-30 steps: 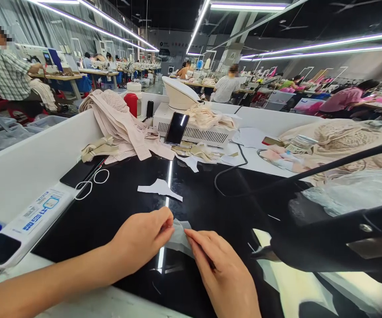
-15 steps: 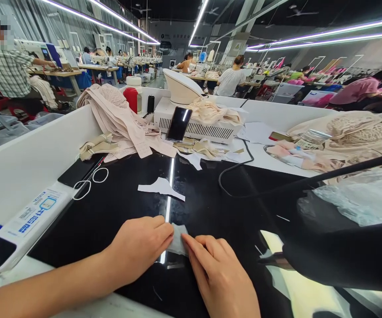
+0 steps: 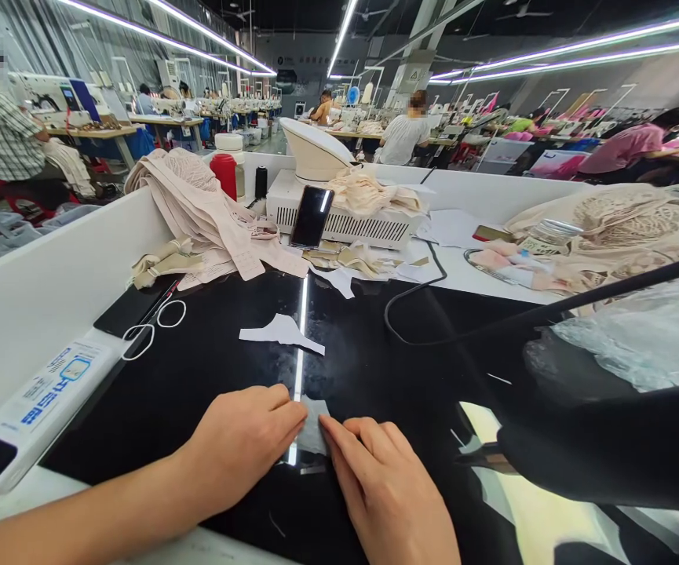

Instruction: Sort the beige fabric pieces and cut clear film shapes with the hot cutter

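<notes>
A small piece of thin, whitish translucent material lies on the glossy black tabletop, between my two hands. My left hand is closed, its fingertips pinching the left edge of the piece. From the right, my right hand holds the other edge between thumb and forefinger, with the other fingers curled. Farther forward on the black surface rests a white curved paper cutout. My fingers cover part of the translucent piece.
A dark machine arm juts in at right over pale yellow pieces. A smartphone leans on a white vented box. Beige fabric strips heap at back left, a black cable curves right, and co-workers sit beyond.
The whole view has shifted slightly. Both hands keep nearly the same hold on the translucent piece. The co-worker at far left has drawn an arm back.
</notes>
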`<state>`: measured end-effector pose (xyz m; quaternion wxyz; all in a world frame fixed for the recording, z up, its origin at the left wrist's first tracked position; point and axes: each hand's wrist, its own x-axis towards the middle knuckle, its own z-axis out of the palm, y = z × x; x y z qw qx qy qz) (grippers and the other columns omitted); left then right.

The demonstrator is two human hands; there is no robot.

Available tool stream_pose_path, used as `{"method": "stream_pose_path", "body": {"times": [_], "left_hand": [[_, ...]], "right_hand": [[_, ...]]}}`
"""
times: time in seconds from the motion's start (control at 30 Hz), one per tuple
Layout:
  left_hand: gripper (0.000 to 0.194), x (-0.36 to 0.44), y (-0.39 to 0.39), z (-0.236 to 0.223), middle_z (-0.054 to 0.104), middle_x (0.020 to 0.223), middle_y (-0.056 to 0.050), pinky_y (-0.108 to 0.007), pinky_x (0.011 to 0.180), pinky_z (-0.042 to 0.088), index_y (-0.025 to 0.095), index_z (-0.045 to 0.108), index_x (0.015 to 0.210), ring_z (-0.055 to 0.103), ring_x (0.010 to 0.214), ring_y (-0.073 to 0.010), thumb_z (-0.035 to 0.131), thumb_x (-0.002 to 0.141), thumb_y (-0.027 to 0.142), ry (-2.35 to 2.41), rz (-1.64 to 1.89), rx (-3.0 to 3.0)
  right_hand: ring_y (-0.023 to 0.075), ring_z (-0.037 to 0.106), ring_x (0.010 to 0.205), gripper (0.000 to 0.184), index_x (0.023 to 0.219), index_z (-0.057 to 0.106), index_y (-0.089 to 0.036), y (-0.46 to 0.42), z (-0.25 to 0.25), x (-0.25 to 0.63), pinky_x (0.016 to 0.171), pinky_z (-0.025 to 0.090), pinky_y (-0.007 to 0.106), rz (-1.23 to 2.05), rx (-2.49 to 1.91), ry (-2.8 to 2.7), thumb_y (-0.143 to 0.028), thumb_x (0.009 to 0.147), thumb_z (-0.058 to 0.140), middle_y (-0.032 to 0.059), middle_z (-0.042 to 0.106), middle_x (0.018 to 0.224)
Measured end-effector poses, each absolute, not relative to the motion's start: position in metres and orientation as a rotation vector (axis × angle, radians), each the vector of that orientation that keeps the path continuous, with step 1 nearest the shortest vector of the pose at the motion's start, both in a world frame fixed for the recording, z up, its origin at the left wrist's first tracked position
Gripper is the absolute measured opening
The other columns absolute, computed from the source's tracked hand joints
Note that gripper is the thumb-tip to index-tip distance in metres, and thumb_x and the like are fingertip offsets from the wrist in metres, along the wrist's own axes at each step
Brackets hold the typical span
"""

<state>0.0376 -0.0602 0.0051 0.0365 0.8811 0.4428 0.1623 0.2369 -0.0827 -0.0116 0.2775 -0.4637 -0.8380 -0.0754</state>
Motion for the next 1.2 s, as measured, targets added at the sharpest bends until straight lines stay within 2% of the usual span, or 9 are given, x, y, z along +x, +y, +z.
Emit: {"method": "stream_pose_path", "body": {"times": [0.17,0.33,0.47,0.7,0.97,1.1,1.2], "left_hand": [[0.017,0.037,-0.062,0.004,0.058,0.076,0.005,-0.026,0.05,0.039,0.026,0.064,0.108,0.06,0.063,-0.0147,0.059,0.094,0.018,1.388,0.475,2.78],[0.013,0.037,-0.064,0.001,0.056,0.074,0.004,-0.027,0.049,0.039,0.024,0.064,0.104,0.059,0.061,-0.0156,0.06,0.094,0.017,1.389,0.454,2.842],[0.018,0.037,-0.064,-0.003,0.057,0.075,0.004,-0.027,0.048,0.039,0.021,0.062,0.11,0.059,0.061,-0.0157,0.061,0.092,0.016,1.378,0.51,2.889],[0.013,0.036,-0.065,-0.006,0.055,0.073,0.003,-0.031,0.047,0.038,0.019,0.062,0.106,0.056,0.058,-0.0171,0.056,0.095,0.015,1.353,0.586,2.934],[0.014,0.037,-0.065,-0.008,0.056,0.072,0.003,-0.029,0.046,0.035,0.019,0.062,0.108,0.055,0.056,-0.0159,0.054,0.096,0.014,1.363,0.606,2.964],[0.014,0.038,-0.063,-0.007,0.057,0.073,0.003,-0.027,0.047,0.038,0.019,0.062,0.107,0.056,0.058,-0.0153,0.057,0.095,0.015,1.366,0.571,2.966],[0.013,0.038,-0.063,-0.002,0.059,0.075,0.001,-0.028,0.051,0.044,0.017,0.064,0.106,0.057,0.062,-0.0163,0.055,0.096,0.015,1.357,0.567,2.983]], "right_hand": [[0.0163,0.049,0.067,0.036,0.108,0.068,-0.015,-0.083,-0.012,0.237,0.063,0.042,0.03,-0.225,-1.256,-2.246,-0.017,0.106,0.032,0.0038,0.058,0.079],[0.0159,0.05,0.066,0.037,0.109,0.068,-0.014,-0.083,-0.013,0.237,0.063,0.043,0.03,-0.241,-1.252,-2.25,-0.017,0.106,0.032,0.0043,0.059,0.079],[0.0159,0.05,0.066,0.037,0.108,0.068,-0.014,-0.081,-0.012,0.237,0.063,0.044,0.03,-0.256,-1.242,-2.261,-0.016,0.105,0.032,0.0046,0.059,0.079],[0.0162,0.049,0.067,0.035,0.111,0.067,-0.013,-0.082,-0.014,0.239,0.063,0.042,0.03,-0.256,-1.241,-2.259,-0.017,0.106,0.032,0.0046,0.059,0.08],[0.0164,0.048,0.065,0.038,0.112,0.066,-0.013,-0.082,-0.014,0.238,0.062,0.042,0.03,-0.287,-1.234,-2.277,-0.02,0.107,0.03,0.0051,0.057,0.078],[0.0168,0.049,0.066,0.037,0.113,0.066,-0.012,-0.081,-0.015,0.238,0.062,0.042,0.031,-0.311,-1.239,-2.286,-0.02,0.107,0.03,0.0056,0.058,0.08],[0.0168,0.049,0.067,0.037,0.112,0.066,-0.012,-0.082,-0.015,0.238,0.063,0.042,0.031,-0.318,-1.243,-2.279,-0.02,0.106,0.031,0.0056,0.058,0.08]]}}
